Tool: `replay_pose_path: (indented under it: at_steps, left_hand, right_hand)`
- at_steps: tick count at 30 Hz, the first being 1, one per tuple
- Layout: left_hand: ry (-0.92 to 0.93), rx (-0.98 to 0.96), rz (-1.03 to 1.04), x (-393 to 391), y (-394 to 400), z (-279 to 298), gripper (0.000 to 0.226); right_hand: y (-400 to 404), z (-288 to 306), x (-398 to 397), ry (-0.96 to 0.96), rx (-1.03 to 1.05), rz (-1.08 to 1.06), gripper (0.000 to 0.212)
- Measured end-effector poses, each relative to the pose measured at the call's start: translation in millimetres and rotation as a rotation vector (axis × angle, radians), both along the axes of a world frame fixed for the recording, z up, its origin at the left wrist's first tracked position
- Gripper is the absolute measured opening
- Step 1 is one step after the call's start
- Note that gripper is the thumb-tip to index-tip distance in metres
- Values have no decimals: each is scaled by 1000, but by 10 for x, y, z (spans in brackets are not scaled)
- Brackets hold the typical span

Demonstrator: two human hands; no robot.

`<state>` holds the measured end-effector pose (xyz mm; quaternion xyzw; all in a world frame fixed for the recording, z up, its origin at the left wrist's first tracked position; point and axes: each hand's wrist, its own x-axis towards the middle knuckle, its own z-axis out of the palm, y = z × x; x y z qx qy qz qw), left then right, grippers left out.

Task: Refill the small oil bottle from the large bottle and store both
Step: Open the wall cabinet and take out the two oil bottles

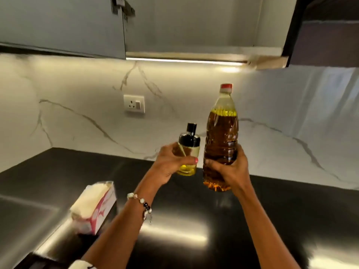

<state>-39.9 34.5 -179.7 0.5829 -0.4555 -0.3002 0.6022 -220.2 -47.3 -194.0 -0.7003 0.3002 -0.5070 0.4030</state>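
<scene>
A person is holding two oil bottles upright above a dark counter (194,226): the left hand (171,164) is wrapping its fingers around the small bottle (187,150), black cap on, while the right hand (231,167) is gripping the lower body of the big bottle (221,140), red cap on. The bottles are sitting just beside each other between the hands, and a tissue box (93,206) is lying below and left of the left hand.
</scene>
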Motion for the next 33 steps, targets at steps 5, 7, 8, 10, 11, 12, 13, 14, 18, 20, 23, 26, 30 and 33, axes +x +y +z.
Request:
replay_pose_path:
  at_steps: [5, 7, 8, 10, 11, 12, 13, 14, 18, 20, 23, 26, 30, 33]
  left_hand:
    - [43, 136, 43, -35, 81, -895, 45]
    - [55, 193, 58, 6, 87, -1201, 52]
    - [62, 219, 71, 35, 82, -1342, 55]
    - [75, 260, 106, 99, 47, -1579, 58]
    - [82, 278, 126, 127, 26, -1681, 58]
    - [86, 288, 142, 144, 13, -1750, 59]
    - [92, 301, 151, 167, -9, -1822, 59]
    - [98, 310, 153, 187, -38, -1885, 60]
    - [110, 330, 168, 263, -150, -2068, 60]
    - [107, 342, 167, 301, -228, -2156, 61]
    - [89, 363, 155, 349, -316, -2279, 68]
    - [80, 353, 154, 386, -375, -2365, 71]
    - [53, 338, 152, 425, -426, -2419, 74]
    - [24, 353, 160, 426, -442, -2423, 72]
  right_hand:
    - [101, -872, -16, 71, 129, -9, 82]
    - [119, -1132, -4, 101, 171, -22, 87]
    - [129, -1242, 10, 118, 191, -33, 88]
    - [126, -1414, 56, 139, 220, -63, 88]
    - [117, -1490, 80, 149, 228, -76, 90]
    - [102, -1548, 100, 162, 231, -88, 92]
    - [73, -1609, 125, 179, 236, -98, 93]
    - [33, -1663, 151, 193, 242, -105, 94]
    - [-116, -1806, 234, 244, 244, -118, 93]
    - [-192, -1875, 265, 260, 244, -122, 95]
    - [-273, -1963, 301, 281, 246, -133, 94]
    - [-327, -2020, 332, 280, 257, -132, 93]
    - [-374, -2064, 375, 248, 299, -125, 94]
    - [-373, -2094, 379, 218, 311, -119, 97]
